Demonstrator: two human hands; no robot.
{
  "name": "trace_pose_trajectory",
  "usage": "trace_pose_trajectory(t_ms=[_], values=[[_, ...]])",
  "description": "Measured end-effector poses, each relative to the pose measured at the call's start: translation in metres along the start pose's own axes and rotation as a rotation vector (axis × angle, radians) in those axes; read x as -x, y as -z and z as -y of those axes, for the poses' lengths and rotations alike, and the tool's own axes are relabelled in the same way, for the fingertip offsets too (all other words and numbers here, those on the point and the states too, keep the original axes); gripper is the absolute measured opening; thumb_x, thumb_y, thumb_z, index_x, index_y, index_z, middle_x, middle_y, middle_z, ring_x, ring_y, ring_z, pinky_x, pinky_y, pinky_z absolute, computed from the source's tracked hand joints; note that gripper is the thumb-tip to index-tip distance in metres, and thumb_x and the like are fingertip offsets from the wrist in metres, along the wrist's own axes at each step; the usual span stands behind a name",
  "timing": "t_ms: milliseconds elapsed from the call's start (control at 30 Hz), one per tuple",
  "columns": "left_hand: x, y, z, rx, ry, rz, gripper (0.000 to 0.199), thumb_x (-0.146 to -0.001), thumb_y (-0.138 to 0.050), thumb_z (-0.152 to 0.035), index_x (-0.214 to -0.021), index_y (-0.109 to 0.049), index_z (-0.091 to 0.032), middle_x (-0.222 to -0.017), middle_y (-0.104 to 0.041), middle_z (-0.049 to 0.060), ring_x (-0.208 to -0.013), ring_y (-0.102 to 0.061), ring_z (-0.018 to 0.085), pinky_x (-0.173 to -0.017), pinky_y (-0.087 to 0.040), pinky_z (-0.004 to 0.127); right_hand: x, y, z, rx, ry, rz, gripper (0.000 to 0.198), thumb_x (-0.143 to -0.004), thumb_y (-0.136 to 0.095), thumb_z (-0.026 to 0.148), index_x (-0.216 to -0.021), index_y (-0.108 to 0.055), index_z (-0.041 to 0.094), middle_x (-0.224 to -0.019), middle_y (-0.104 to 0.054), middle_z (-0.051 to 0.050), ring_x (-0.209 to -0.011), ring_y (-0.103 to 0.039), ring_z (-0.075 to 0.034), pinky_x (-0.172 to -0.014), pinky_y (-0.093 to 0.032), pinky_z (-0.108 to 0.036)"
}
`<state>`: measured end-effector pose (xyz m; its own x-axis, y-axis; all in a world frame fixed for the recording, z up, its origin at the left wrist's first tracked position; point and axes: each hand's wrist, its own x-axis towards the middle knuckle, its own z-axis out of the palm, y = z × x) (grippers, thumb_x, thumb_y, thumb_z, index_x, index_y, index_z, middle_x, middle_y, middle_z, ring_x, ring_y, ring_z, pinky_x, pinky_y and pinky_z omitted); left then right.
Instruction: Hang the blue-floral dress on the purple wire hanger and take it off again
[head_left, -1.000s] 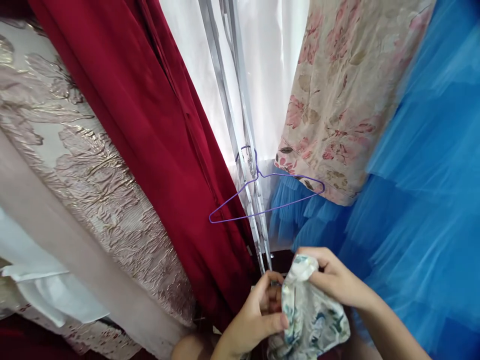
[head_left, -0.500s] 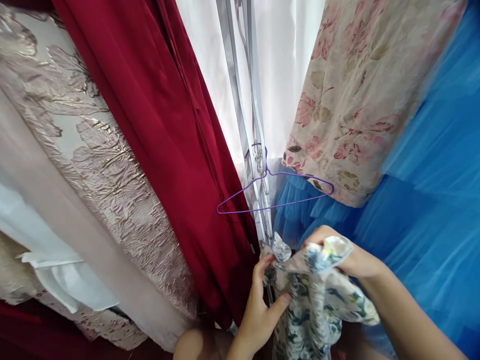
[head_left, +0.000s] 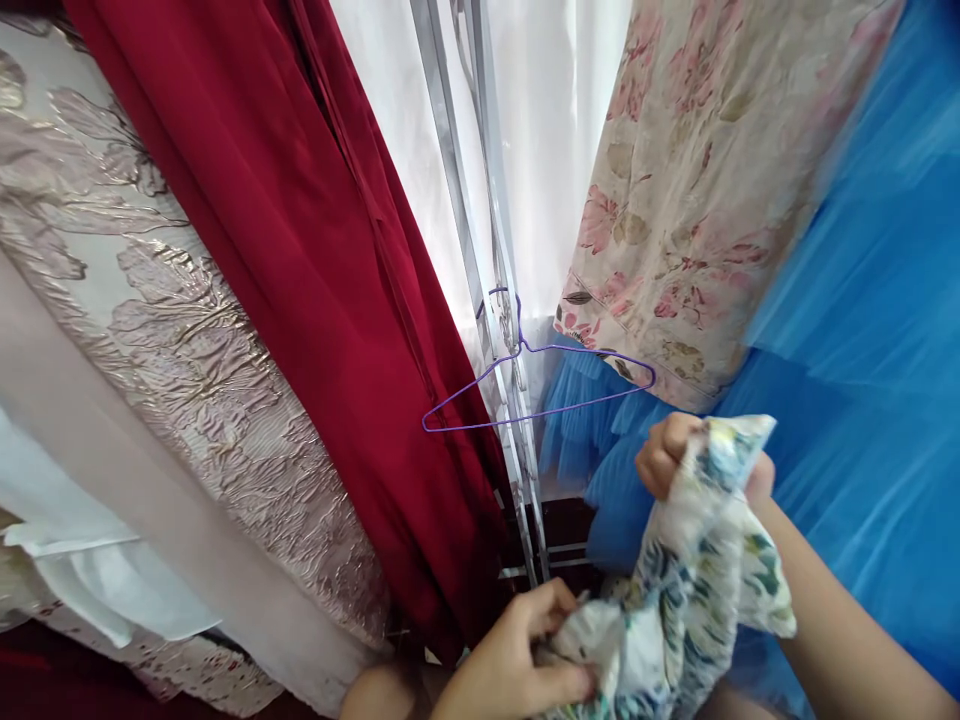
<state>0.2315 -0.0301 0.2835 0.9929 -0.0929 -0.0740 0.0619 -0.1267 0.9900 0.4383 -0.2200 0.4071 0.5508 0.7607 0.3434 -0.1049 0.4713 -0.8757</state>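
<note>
A white floral garment [head_left: 697, 570] with green, blue and yellow print hangs bunched between my two hands. My right hand [head_left: 667, 455] is closed on its upper right part, and a flap of the cloth covers some of the fingers. Lower down, my left hand [head_left: 525, 650] pinches the left part of the garment between thumb and fingers. Above and to the left of my hands, a purple wire hanger [head_left: 540, 412] hangs bare on the metal stand [head_left: 491, 240], touched by neither hand.
A long dark red garment [head_left: 300, 300] and a cream-and-pink textured one [head_left: 210, 350] hang on the left. To the right hang a pink floral garment [head_left: 675, 200] and blue tulle [head_left: 862, 300]. White cloth [head_left: 562, 150] hangs behind the stand.
My right hand has moved right and slightly up with its part of the garment. My left hand has shifted lower, so the cloth is spread wider. The view has shifted slightly.
</note>
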Motion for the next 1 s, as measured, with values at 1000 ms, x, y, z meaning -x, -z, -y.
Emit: trace_pose_trajectory(t_ms=[1000], values=[[-0.005,0.186,-0.17,-1.369,-0.086,-0.528,0.029,-0.096,-0.034,-0.025,-0.106,-0.061,-0.023,-0.093,-0.063,0.006,-0.091,-0.06,0.026,-0.079,-0.043,0.034,-0.006,0.006,-0.051,1.051,0.066,-0.042,0.027,-0.088,-0.04,0.016,-0.087,-0.067,0.02,-0.075,-0.065,0.002,-0.067,-0.055,-0.016,-0.064,-0.038,-0.026]])
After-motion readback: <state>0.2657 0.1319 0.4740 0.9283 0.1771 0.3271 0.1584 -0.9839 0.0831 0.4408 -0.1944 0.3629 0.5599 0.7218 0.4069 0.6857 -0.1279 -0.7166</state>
